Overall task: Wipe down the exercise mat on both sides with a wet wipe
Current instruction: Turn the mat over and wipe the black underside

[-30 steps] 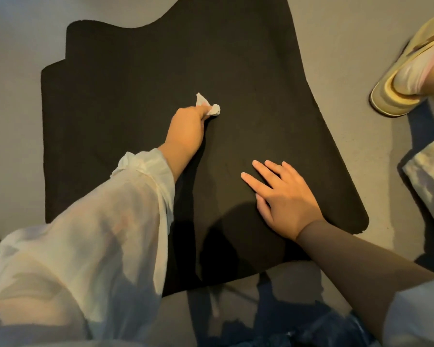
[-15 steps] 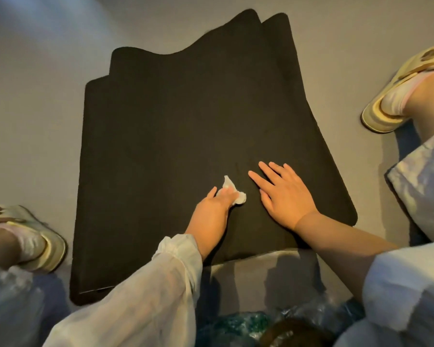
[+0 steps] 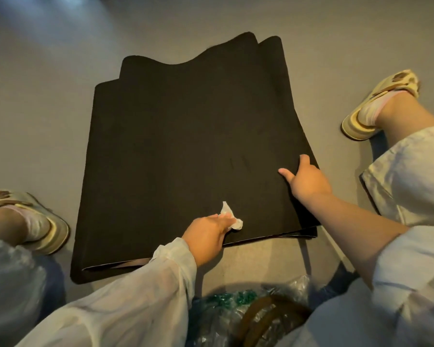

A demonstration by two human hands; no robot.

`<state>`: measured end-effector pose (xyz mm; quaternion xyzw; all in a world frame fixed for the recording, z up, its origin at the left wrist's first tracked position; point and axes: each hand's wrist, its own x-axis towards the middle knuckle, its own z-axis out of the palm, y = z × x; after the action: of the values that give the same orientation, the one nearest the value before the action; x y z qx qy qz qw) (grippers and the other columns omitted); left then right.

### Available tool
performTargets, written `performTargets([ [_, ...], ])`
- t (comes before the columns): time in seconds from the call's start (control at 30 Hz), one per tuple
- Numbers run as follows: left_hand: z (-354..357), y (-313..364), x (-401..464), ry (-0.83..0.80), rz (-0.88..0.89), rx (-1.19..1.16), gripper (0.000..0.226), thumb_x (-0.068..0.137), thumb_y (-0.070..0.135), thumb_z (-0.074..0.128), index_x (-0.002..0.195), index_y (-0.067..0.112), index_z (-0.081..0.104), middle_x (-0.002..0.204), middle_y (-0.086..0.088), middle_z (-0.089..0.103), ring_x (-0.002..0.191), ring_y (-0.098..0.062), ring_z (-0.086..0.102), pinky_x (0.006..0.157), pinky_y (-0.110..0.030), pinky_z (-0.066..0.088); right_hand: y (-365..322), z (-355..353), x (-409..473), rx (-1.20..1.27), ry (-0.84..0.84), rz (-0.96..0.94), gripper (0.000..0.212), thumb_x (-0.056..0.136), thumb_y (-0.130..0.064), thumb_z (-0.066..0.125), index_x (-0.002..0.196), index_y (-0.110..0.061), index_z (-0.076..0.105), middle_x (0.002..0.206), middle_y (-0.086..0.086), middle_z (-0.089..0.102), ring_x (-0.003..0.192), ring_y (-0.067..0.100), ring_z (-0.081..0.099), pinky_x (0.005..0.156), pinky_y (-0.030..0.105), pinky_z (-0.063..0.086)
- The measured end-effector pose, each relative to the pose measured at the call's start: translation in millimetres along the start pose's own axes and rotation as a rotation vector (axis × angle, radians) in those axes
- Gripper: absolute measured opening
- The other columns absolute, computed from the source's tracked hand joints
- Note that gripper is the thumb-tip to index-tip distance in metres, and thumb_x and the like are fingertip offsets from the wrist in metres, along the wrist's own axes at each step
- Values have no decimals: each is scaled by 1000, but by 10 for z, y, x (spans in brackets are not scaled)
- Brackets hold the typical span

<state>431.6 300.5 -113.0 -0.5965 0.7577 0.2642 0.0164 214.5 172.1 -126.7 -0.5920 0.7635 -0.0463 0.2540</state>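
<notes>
Black exercise mat point(image 3: 186, 151) folded on a grey floor, my two hands at its near end.

The mat's long axis runs away from me. On its near edge, left of centre, my left hand point(image 3: 207, 237) pinches a crumpled wet wipe point(image 3: 232, 217) against the top surface. At the mat's right edge my right hand point(image 3: 305, 180) curls over the border, thumb spread on top, fingers hidden beneath. I judge the right hand is the one placed to lift that edge and turn the mat over.
</notes>
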Motion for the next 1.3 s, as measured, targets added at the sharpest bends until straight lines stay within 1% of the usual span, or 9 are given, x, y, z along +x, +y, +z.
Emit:
performTargets([
  [0.2, -392, -85, 136, 362, -89, -225, 29, 96, 14, 49, 120, 16, 64, 114, -4, 68, 107, -21, 62, 93, -24, 41, 94, 217, -292, 3, 128, -40, 53, 94, -50, 44, 130, -13, 31, 71, -1, 49, 57, 18, 48, 45, 29, 34],
  [0.27, -531, -101, 274, 477, -131, -218, 29, 96, 14, 48, 120, 17, 64, 114, -6, 67, 106, -24, 61, 94, -29, 44, 144, 225, -306, -12, 145, -48, 59, 92, -54, 44, 133, -14, 33, 86, 3, 56, 69, 22, 55, 50, 30, 39],
  [0.37, -722, -166, 568, 580, -187, -186, 31, 97, 16, 44, 122, 21, 61, 113, -7, 66, 103, -25, 60, 89, -37, 46, 207, 189, -248, -143, 241, -213, 67, 90, -55, 45, 143, -17, 29, 127, 12, 49, 108, 30, 53, 79, 41, 49],
  [0.53, -938, -295, 1103, 723, -227, -387, 28, 97, 7, 42, 115, 8, 63, 103, -10, 64, 94, -22, 58, 71, -12, 33, 360, 112, 1, -216, 64, -517, 57, 95, -49, 35, 148, -35, 21, 157, 5, 15, 142, 25, 19, 116, 46, 17],
  [0.73, -1055, -431, 1649, 686, -269, -398, 39, 91, 10, 56, 130, 7, 53, 131, -10, 55, 124, -21, 48, 95, -11, 26, 433, 296, 43, -209, 44, -488, 59, 93, -51, 33, 141, -42, -1, 159, 1, 1, 146, 20, 0, 117, 41, 4],
  [0.83, -1092, -467, 1894, 686, -192, -310, 26, 92, 4, 49, 114, 1, 62, 123, -14, 57, 122, -28, 48, 90, -10, 27, 435, 305, 68, -164, 40, -489, 59, 93, -48, 38, 140, -43, 2, 159, 1, 3, 146, 21, 1, 117, 42, 4],
  [0.93, -1108, -468, 2120, 689, -158, -255, 29, 94, 4, 46, 118, 0, 61, 131, -18, 50, 122, -29, 44, 89, -17, 30, 449, 316, 75, -142, 40, -497, 60, 93, -46, 43, 140, -43, 5, 159, 1, 5, 146, 22, 3, 118, 43, 6],
  [1.07, -1047, -491, 2317, 617, -144, -245, 25, 91, 7, 48, 106, 4, 68, 111, -12, 61, 105, -24, 55, 82, -17, 35, 444, 322, 101, -124, 30, -492, 61, 92, -45, 45, 139, -42, 6, 159, 0, 6, 146, 22, 3, 118, 44, 7],
  [1.3, -913, -534, 2095, 504, -98, -110, 24, 95, 16, 51, 110, 10, 69, 108, -11, 65, 103, -27, 58, 81, -21, 34, 445, 328, 111, -123, 45, -502, 59, 93, -43, 46, 139, -42, 9, 159, 3, 9, 146, 25, 7, 117, 44, 8],
])
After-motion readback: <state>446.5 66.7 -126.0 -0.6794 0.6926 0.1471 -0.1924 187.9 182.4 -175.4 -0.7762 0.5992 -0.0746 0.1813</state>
